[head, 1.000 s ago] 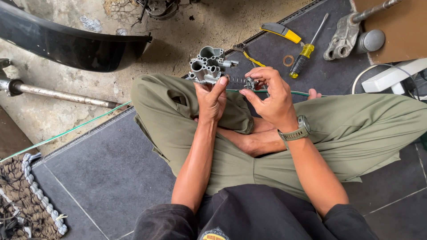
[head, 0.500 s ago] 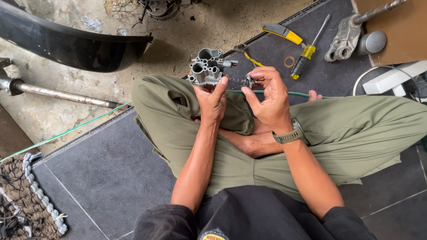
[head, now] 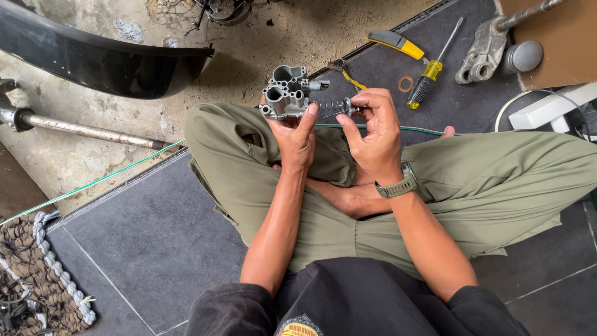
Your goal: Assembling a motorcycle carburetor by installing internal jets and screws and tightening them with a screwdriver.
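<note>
Floor: dark grey tiles [head: 143,242] under the seated person, bare stained concrete [head: 93,130] toward 11 o'clock; no worktop, work is done over crossed legs in olive trousers. Left hand [head: 297,134] closed around one grey metal carburetor body [head: 287,93], held upright above the left knee, at 12 o'clock from the lap. Right hand [head: 373,127] pinches one small spring with pin [head: 339,109] between thumb and fingertips, its tip just beside the body's right side; contact cannot be judged. One wristwatch [head: 398,185] on the right wrist. Edges: one black curved panel [head: 106,59] at 10 o'clock, one steel rod [head: 87,129] at 9 o'clock, one woven mat [head: 37,274] at 8 o'clock. At 1 o'clock: one yellow-handled screwdriver [head: 429,71], one yellow knife [head: 395,42], one washer ring [head: 407,83]. Open tile lies at 7 o'clock.
</note>
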